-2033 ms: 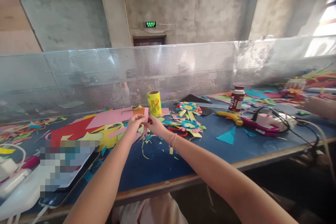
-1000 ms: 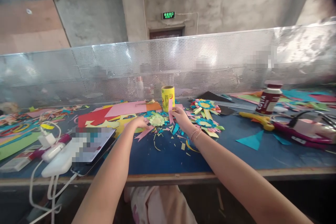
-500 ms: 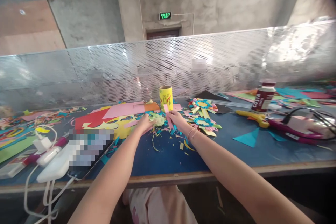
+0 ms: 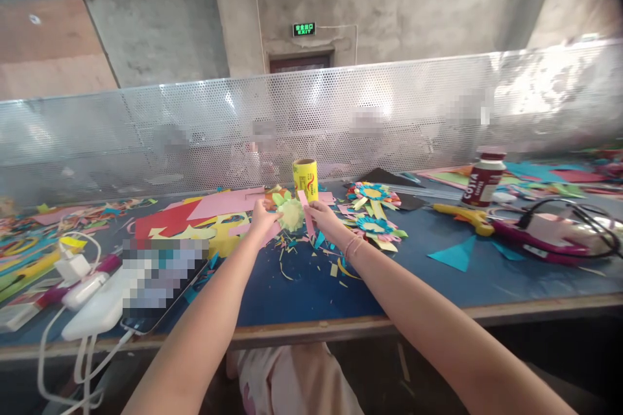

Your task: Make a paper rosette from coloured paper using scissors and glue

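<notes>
My left hand (image 4: 265, 215) is closed on the edge of a pale green paper flower (image 4: 291, 214), whose round face is tilted toward me. Between the fingers of my right hand (image 4: 322, 216) is a pink paper strip (image 4: 308, 219), held close to the flower's right side. Just behind my hands a yellow cardboard tube (image 4: 305, 176) stands upright. Two finished-looking paper rosettes, a blue and orange one (image 4: 374, 193) and a blue and pink one (image 4: 374, 227), lie to the right of my right hand. Small paper scraps (image 4: 287, 254) litter the table under my hands.
On the left lie a phone (image 4: 160, 298), a white power bank (image 4: 95, 318) and cables. Red paper (image 4: 163, 220) and yellow paper (image 4: 226, 233) lie nearby. To the right are a yellow-handled tool (image 4: 464, 217), a brown bottle (image 4: 483, 178) and a purple pouch-like item (image 4: 533, 243). A perforated metal screen (image 4: 209, 130) stands behind.
My left hand has shifted slightly left and up, turning the green flower so its round face shows. The pink strip stays in my right hand, now more upright beside the flower.
</notes>
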Motion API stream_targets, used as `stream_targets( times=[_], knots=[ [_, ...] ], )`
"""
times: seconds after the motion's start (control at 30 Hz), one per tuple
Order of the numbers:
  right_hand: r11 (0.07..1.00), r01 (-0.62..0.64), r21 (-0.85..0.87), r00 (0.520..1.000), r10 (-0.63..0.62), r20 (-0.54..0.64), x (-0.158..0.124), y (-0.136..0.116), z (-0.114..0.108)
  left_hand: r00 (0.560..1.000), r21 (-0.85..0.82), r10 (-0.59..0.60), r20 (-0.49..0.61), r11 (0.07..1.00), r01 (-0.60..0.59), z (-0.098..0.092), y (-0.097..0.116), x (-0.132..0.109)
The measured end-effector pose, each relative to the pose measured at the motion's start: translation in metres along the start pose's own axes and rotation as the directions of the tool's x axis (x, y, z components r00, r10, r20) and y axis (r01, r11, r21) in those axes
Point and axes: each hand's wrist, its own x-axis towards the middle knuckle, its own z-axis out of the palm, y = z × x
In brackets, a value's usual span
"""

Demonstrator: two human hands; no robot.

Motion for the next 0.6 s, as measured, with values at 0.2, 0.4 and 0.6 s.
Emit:
stream_targets(
  times=[0.2, 0.4, 0.6],
  knots=[
    [0.977, 0.068, 0.200, 0.996, -0.056, -0.066, -0.002, -0.018, -0.003, 0.951, -0.354, -0.048, 0.306, 0.921, 0.161, 0.001, 0.011, -0.007],
    [0.947, 0.244, 0.211, 0.964, -0.214, -0.155, -0.012, -0.036, -0.005, 0.965, -0.468, -0.013, 0.260, 0.873, 0.138, -0.001, 0.018, -0.013],
    [0.986, 0.098, 0.132, 0.995, -0.097, -0.017, -0.023, -0.043, -0.003, 0.994, -0.560, -0.064, 0.094, 0.822, 0.106, -0.010, 0.027, -0.009]
  ],
)
